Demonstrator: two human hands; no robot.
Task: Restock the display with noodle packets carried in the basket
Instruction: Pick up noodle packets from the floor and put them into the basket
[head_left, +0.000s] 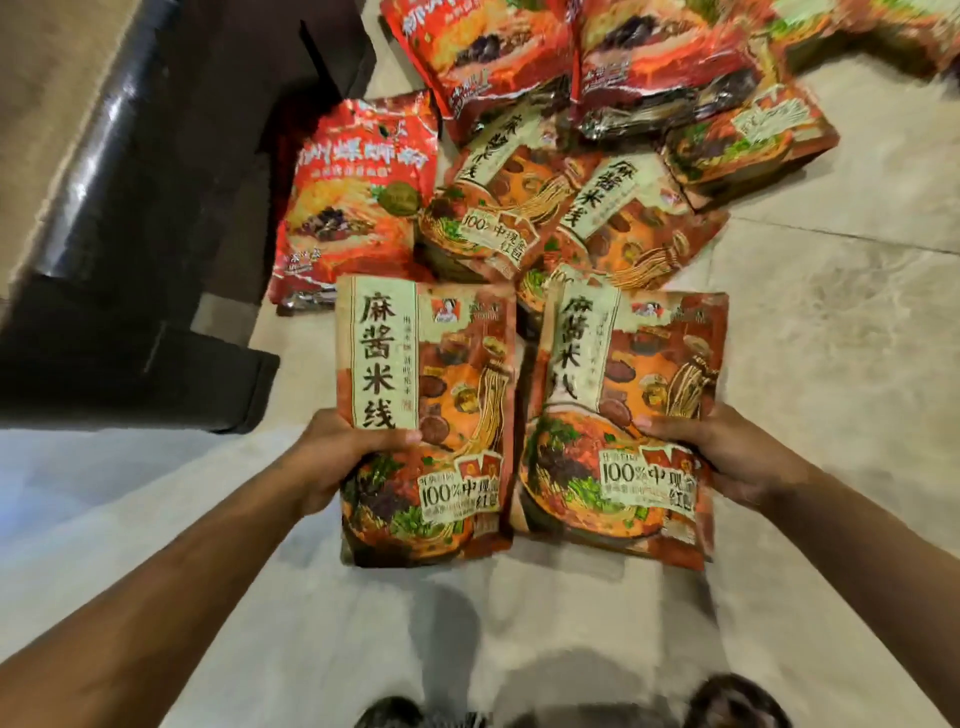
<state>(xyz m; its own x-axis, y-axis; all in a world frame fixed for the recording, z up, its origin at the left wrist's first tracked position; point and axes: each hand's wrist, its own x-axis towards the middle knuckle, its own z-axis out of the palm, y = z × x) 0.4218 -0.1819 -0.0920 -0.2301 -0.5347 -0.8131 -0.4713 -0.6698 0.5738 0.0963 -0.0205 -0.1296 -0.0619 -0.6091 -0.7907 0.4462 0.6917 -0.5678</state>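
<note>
- Gripping one packet in each hand, we hold both side by side, just nearer us than the pile (561, 208).
- Left hand (340, 460): thumb pressed on the face of the left packet (431, 358), fingers tucked behind it.
- Right hand (730, 457): the same pinch on the right packet (623, 384).
- Both packets read "麻酱米线" and "100%中现金红包".
- The red packet (353, 192) at the pile's left edge reads "螺蛳粉".

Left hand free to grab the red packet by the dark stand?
Probably not yet: the left hand is full, gripping a noodle packet. The red packet lies mostly uncovered, so once that hand empties the way looks free.
</note>
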